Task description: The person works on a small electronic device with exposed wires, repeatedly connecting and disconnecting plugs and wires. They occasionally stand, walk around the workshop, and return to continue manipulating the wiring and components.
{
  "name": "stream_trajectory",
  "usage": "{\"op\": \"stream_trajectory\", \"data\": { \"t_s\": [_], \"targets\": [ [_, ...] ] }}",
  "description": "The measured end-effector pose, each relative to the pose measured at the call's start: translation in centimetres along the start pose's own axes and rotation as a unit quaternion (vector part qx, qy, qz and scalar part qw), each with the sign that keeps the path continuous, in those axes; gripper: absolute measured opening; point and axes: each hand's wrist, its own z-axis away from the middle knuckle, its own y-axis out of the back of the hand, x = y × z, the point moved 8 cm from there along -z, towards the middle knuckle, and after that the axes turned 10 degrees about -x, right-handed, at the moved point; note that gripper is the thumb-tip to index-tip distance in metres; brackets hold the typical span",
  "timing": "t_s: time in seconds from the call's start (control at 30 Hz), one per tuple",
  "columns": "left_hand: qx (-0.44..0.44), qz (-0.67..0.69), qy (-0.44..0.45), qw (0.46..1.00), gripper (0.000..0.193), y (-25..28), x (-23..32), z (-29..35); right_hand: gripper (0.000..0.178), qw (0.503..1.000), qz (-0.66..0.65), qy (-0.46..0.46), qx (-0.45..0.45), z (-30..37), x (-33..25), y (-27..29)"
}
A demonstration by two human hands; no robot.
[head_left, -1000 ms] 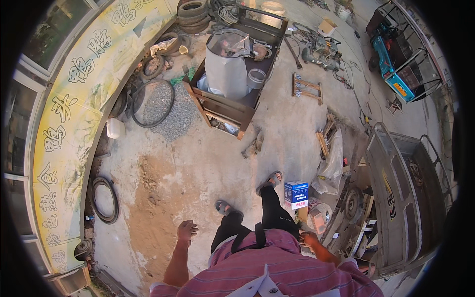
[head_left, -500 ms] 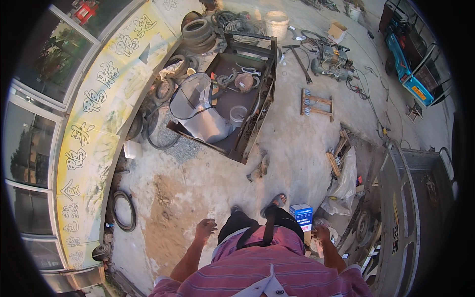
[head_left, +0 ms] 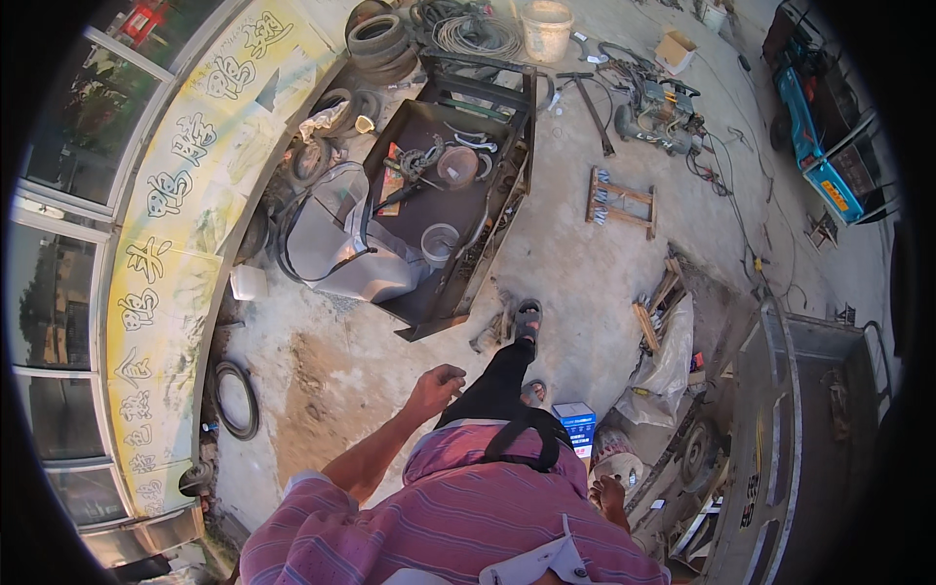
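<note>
My left hand (head_left: 436,390) hangs ahead of my left side, over the concrete, its fingers loosely bent and somewhat apart, with nothing in them. Low by my right hip is my right hand (head_left: 609,497), fingers slightly curled; nothing shows in it. Just beyond that hand, a whitish round container (head_left: 624,468) stands on the ground, partly hidden by the hand. Close by is a blue and white box (head_left: 577,426). Ahead lies a dark metal bed (head_left: 419,210) holding a clear bucket (head_left: 440,244), a rusty round piece (head_left: 457,167) and a bent grey sheet (head_left: 375,268).
Stacked tyres (head_left: 378,47), coiled cable (head_left: 478,37) and a white bucket (head_left: 546,29) stand far ahead. An air compressor (head_left: 658,114) and a wooden frame (head_left: 621,203) sit ahead right. A metal cart (head_left: 785,390) borders the right; a tyre (head_left: 236,400) lies left.
I have stepped forward, one foot now well ahead near the metal bed. My left hand has swung forward and up; my right hand has dropped back beside my hip.
</note>
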Motion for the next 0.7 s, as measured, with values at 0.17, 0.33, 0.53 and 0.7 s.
{"op": "stream_trajectory", "data": {
  "t_s": [0.17,0.33,0.53,0.7],
  "targets": [
    [-0.030,-0.001,-0.005,1.000,0.030,-1.1,4.5,-9.1,0.018,0.993,0.017,0.012,0.116,0.5,-6.2,-1.5],
    [-0.104,0.038,0.062,0.992,0.028,-3.9,5.6,-16.9,0.014,0.991,0.011,0.111,0.072,-4.1,-16.4,-7.2],
    [-0.136,0.020,0.139,0.981,0.026,-6.6,4.9,-20.6,0.033,0.990,0.088,0.101,0.036,-12.7,-26.3,-15.7],
    [-0.086,0.056,0.230,0.968,0.026,-6.5,-0.5,-22.1,0.033,0.979,0.158,0.126,-0.011,-22.0,-27.9,-21.1]
  ]
}}
